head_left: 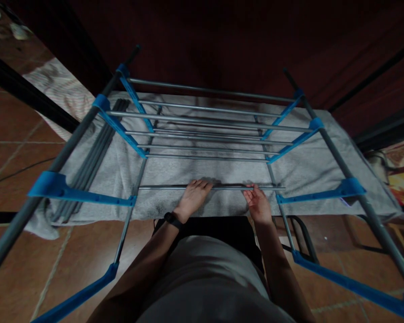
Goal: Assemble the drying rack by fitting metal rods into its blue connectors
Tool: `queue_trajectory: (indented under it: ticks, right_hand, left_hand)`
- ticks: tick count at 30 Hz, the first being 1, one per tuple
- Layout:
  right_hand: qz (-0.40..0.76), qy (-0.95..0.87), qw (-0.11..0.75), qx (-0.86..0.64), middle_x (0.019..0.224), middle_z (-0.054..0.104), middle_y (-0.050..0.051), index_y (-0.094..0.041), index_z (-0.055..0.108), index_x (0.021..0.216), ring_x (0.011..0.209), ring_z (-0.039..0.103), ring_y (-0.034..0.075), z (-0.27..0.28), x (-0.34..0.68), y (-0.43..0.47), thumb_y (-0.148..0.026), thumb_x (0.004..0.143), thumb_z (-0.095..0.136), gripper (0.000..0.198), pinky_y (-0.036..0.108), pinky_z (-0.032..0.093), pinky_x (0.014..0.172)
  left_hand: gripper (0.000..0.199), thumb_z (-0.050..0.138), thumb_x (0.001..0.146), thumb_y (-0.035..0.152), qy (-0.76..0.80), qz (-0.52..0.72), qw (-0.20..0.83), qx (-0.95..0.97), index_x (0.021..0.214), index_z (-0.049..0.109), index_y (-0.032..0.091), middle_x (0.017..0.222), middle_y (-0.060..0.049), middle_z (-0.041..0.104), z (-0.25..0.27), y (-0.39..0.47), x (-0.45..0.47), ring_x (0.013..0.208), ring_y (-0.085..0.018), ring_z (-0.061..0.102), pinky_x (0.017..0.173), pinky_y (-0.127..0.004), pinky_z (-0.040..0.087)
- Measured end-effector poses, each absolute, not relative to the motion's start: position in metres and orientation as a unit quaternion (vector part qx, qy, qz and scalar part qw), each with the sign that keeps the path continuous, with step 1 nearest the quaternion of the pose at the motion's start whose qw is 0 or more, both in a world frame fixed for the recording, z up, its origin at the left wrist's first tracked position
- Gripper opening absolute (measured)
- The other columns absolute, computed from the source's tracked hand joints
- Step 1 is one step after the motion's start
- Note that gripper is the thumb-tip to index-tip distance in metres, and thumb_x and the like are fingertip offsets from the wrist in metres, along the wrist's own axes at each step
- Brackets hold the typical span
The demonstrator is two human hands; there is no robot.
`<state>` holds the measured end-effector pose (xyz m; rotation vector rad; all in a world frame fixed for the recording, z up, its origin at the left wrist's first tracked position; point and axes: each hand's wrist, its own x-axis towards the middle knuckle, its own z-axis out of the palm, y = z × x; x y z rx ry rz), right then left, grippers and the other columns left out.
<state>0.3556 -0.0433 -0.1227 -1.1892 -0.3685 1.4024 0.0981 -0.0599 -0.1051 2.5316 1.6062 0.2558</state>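
Observation:
A thin grey metal rod [227,188] runs crosswise low in a rack frame of dark grey tubes with blue plastic brackets. My left hand [195,196], with a dark band on its wrist, is wrapped over the rod near its middle. Farther right, my right hand [258,205] has its fingertips on the same rod, palm partly up. The rod's ends lie near the lower left bracket [84,193] and lower right bracket [323,195]; whether either end is seated I cannot tell. Beyond my hands, several crossbars [208,121] span the upper brackets.
A bundle of loose grey tubes [97,157] lies at the left on the grey cloth [202,206] covering the surface. Tall side tubes [11,237] rise toward me on both sides. Dark red material [215,45] stands behind the rack. A chair-like black frame [303,235] is below right.

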Motion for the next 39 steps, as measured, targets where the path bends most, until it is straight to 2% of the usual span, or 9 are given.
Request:
queue_trajectory:
  ticks: [6, 11, 17, 23, 31, 39]
  right_hand:
    - [0.586, -0.149, 0.61, -0.512, 0.086, 0.073, -0.001, -0.023, 0.066, 0.084, 0.085, 0.068, 0.014, -0.125, 0.373, -0.036, -0.033, 0.077, 0.076, 0.016, 0.032, 0.053, 0.088]
    - [0.589, -0.145, 0.599, -0.522, 0.085, 0.072, -0.001, -0.023, 0.067, 0.085, 0.088, 0.069, 0.015, -0.126, 0.374, -0.034, -0.032, 0.079, 0.072, 0.012, 0.034, 0.052, 0.091]
    - [0.617, -0.151, 0.583, -0.506, 0.09, 0.074, 0.0, -0.022, 0.067, 0.085, 0.094, 0.069, 0.015, -0.129, 0.368, -0.034, -0.029, 0.074, 0.076, 0.016, 0.036, 0.052, 0.096]
    - [0.613, -0.151, 0.587, -0.507, 0.091, 0.074, 0.0, -0.023, 0.068, 0.085, 0.093, 0.069, 0.015, -0.134, 0.365, -0.034, -0.028, 0.073, 0.077, 0.016, 0.035, 0.054, 0.095]
    - [0.604, -0.159, 0.585, -0.518, 0.087, 0.074, 0.001, -0.023, 0.065, 0.082, 0.091, 0.07, 0.017, -0.138, 0.365, -0.032, -0.034, 0.073, 0.079, 0.02, 0.039, 0.055, 0.094]
    - [0.612, -0.178, 0.586, -0.501, 0.091, 0.074, 0.002, -0.023, 0.067, 0.082, 0.098, 0.069, 0.017, -0.139, 0.365, -0.035, -0.027, 0.073, 0.076, 0.014, 0.039, 0.053, 0.097]
  left_hand:
    - [0.029, 0.041, 0.098, 0.021, 0.581, 0.148, 0.03, 0.8, 0.122, 0.058, 0.021, 0.106, -0.008, 0.068, -0.123, -0.073, 0.061, 0.097, -0.026, 0.062, 0.09, -0.044, 0.045]
    - [0.028, 0.039, 0.099, 0.028, 0.603, 0.162, 0.022, 0.781, 0.116, 0.059, 0.018, 0.099, -0.01, 0.067, -0.122, -0.084, 0.04, 0.096, -0.027, 0.061, 0.088, -0.042, 0.045]
    - [0.029, 0.039, 0.1, 0.032, 0.613, 0.151, 0.027, 0.775, 0.109, 0.063, 0.019, 0.101, -0.011, 0.068, -0.12, -0.093, 0.027, 0.097, -0.028, 0.06, 0.086, -0.042, 0.044]
    - [0.028, 0.042, 0.1, 0.033, 0.602, 0.19, 0.02, 0.775, 0.112, 0.064, 0.021, 0.111, -0.009, 0.068, -0.125, -0.093, 0.022, 0.103, -0.026, 0.059, 0.091, -0.041, 0.041]
    - [0.029, 0.041, 0.1, 0.034, 0.605, 0.199, 0.024, 0.77, 0.117, 0.062, 0.024, 0.111, -0.007, 0.069, -0.128, -0.091, 0.023, 0.102, -0.024, 0.06, 0.094, -0.041, 0.04]
    - [0.032, 0.04, 0.1, 0.035, 0.608, 0.186, 0.03, 0.771, 0.118, 0.062, 0.019, 0.103, -0.01, 0.068, -0.126, -0.092, 0.024, 0.097, -0.027, 0.06, 0.089, -0.043, 0.042]
